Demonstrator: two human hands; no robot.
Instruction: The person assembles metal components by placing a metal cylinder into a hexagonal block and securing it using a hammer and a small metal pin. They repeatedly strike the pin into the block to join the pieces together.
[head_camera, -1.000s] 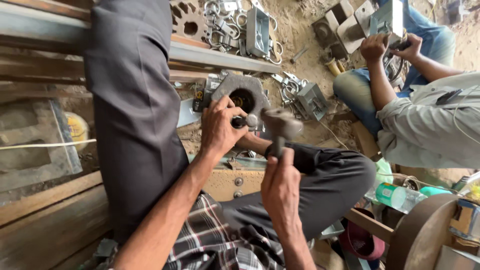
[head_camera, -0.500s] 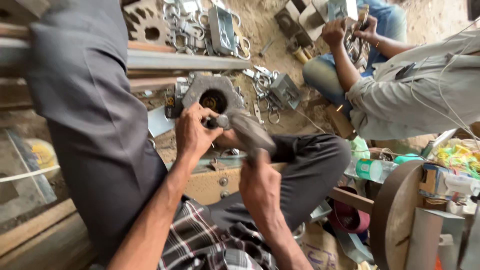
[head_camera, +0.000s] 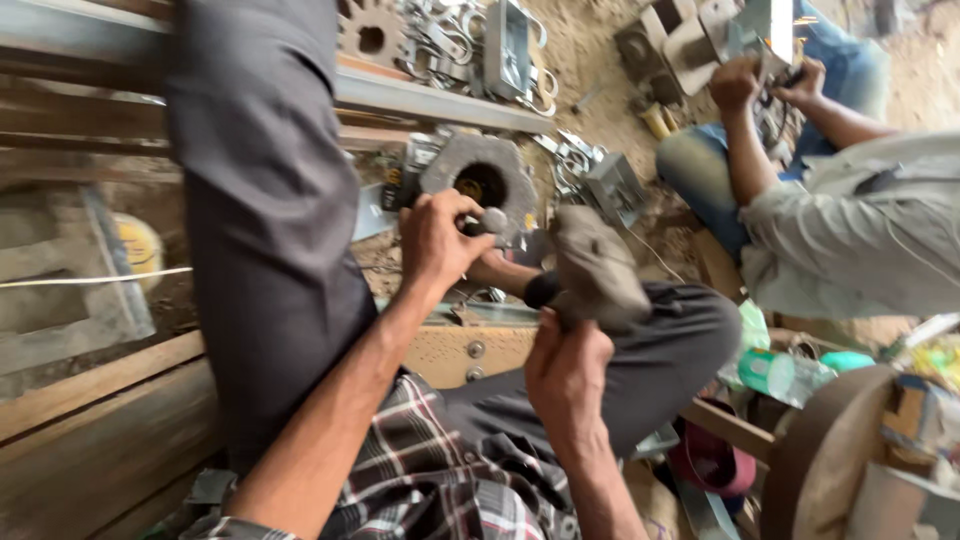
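A co-worker (head_camera: 850, 230) sits at the far right, both hands on a metal part held up. Scrap metal (head_camera: 470, 50) lies far behind a steel rail (head_camera: 430, 100). At centre a hexagonal casting (head_camera: 480, 175) with a round hole rests on the ground. The right hand (head_camera: 567, 375) grips a hammer (head_camera: 595, 268), blurred, its head right of the casting. The left hand (head_camera: 437, 238) is closed on a punch (head_camera: 492, 220), held at the casting's near edge.

Soft daylight, brightest top right; glare on white panel (head_camera: 778, 25). Motion blur smears hammer (head_camera: 592, 268), right hand (head_camera: 566, 375). Edges soft, shadows faint.
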